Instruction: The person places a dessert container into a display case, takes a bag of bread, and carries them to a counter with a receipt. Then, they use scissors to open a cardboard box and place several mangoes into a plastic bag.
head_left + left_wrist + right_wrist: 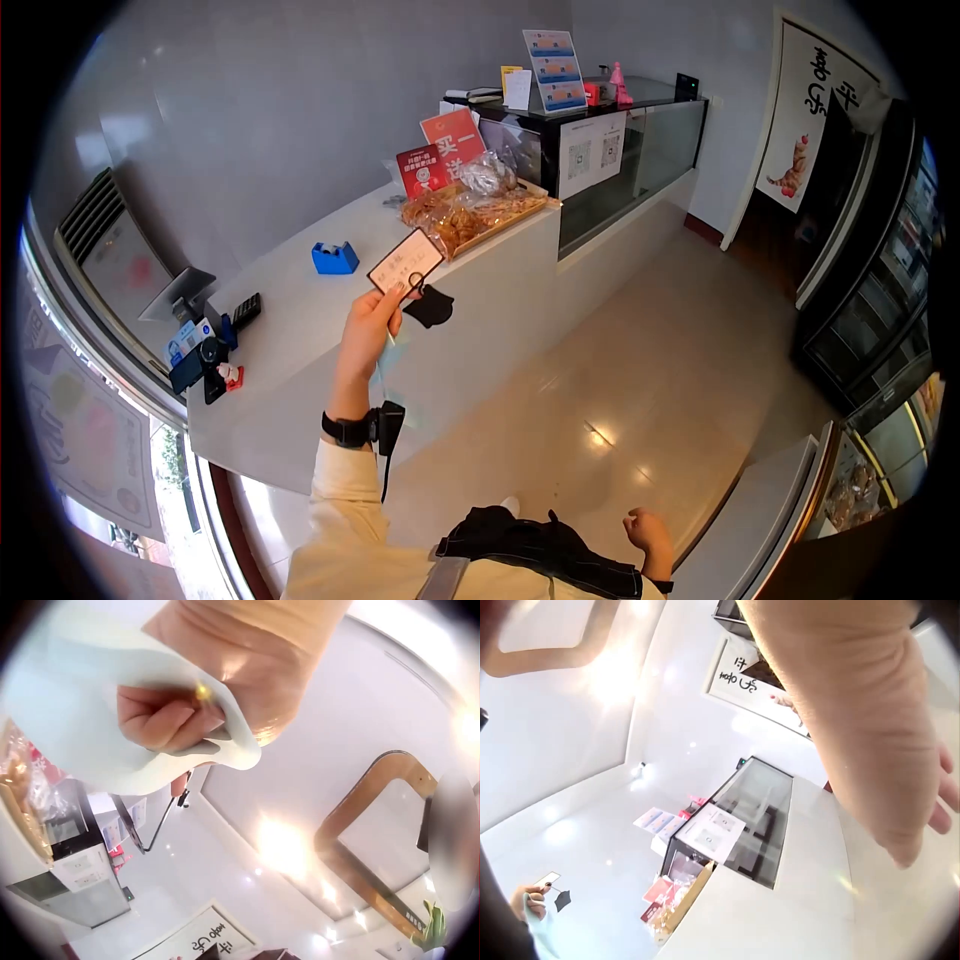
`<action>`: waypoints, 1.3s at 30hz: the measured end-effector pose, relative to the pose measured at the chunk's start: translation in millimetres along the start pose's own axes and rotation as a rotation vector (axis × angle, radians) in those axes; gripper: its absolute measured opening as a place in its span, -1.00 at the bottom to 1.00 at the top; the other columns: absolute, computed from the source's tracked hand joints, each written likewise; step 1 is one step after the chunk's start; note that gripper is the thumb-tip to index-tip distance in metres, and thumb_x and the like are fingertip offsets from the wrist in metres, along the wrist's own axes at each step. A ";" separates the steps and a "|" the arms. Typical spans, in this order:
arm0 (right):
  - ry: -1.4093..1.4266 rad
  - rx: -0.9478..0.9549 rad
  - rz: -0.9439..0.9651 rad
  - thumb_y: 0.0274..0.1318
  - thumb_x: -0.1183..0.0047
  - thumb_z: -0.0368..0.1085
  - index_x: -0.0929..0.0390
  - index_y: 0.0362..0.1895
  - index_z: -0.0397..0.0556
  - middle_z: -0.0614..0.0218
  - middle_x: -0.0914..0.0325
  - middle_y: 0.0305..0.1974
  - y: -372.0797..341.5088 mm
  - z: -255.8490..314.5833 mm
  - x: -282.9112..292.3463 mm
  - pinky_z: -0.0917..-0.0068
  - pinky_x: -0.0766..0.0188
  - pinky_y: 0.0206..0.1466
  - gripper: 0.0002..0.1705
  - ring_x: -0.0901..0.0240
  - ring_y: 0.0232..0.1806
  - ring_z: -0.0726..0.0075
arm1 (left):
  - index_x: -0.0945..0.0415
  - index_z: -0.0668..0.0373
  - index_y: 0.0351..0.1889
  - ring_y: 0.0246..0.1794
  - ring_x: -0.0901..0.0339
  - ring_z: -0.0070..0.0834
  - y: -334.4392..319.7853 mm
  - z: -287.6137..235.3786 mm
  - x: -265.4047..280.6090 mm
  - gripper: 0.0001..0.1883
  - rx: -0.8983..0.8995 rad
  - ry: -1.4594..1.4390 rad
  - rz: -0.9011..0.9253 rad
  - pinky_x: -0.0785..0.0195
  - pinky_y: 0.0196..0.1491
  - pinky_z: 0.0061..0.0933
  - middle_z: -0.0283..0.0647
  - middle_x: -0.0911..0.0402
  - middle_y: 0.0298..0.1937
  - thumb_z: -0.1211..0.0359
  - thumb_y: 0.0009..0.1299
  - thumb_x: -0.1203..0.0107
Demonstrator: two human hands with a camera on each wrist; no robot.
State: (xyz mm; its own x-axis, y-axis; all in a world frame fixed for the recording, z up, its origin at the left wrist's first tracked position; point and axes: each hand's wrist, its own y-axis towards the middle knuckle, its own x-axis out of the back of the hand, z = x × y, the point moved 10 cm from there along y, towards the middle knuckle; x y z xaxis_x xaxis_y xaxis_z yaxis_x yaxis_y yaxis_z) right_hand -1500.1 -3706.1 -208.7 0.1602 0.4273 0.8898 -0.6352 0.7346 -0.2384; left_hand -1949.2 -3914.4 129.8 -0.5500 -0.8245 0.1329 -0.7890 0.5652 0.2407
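Note:
My left hand (368,325) is raised over the front edge of the counter (285,300). Between thumb and fingers it grips a small handwritten card (398,262) with a dark border. A black ring and a flat black piece (432,308) hang at the card's lower corner. In the left wrist view, a pale blue sheet (67,742) wraps past the curled fingers (161,724) and hides part of the hand. My right hand (650,532) hangs low by my side, fingers loosely bent and holding nothing; in the right wrist view its palm (870,742) fills the upper right.
Beyond the card, a wooden tray (508,222) of bagged bread stands beside red signs (420,170). A blue tape dispenser (335,258) and a calculator (246,310) lie on the counter. A glass display case (640,150) adjoins it. Black-framed fridges (870,330) line the right.

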 end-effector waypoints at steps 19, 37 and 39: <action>-0.008 -0.145 -0.066 -0.05 0.03 -0.26 -0.41 -0.22 -0.12 0.12 -0.49 -0.51 464.7 -35.6 167.4 0.24 -0.35 -0.33 -0.72 -0.44 -0.40 0.02 | -0.53 0.19 -0.31 -0.80 -0.13 -0.68 599.3 29.4 -180.7 -0.72 0.031 0.101 0.022 0.03 -0.74 -0.65 -0.49 -0.25 -0.72 0.25 0.33 0.18; 0.118 -0.155 0.009 -0.14 -0.04 -0.19 -0.49 -0.35 -0.11 0.13 -0.51 -0.53 614.1 -27.5 113.8 0.37 -0.37 -0.32 -0.72 -0.47 -0.43 0.10 | -0.46 0.19 -0.11 -0.57 -0.16 -0.69 720.9 42.8 -203.5 -0.41 0.004 0.463 0.525 -0.08 -0.41 -0.60 -0.41 -0.18 -0.69 -0.15 0.27 0.19; 0.117 -0.175 -0.047 -0.12 -0.03 -0.21 -0.48 -0.35 -0.12 0.12 -0.50 -0.54 627.1 -20.6 130.6 0.35 -0.36 -0.34 -0.74 -0.47 -0.44 0.10 | -0.35 0.19 0.02 -0.47 -0.24 -0.64 761.7 39.3 -174.7 -0.43 -0.057 0.426 0.328 -0.14 -0.33 -0.59 -0.31 -0.34 -0.51 -0.06 0.23 0.04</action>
State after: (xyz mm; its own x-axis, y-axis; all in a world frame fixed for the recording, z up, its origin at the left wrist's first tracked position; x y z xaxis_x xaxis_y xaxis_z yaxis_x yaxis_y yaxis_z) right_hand -1862.0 -3178.8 -250.0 0.2799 0.4414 0.8525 -0.4861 0.8309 -0.2707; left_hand -2464.9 -3338.7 252.1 -0.5957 -0.5498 0.5855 -0.5722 0.8021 0.1711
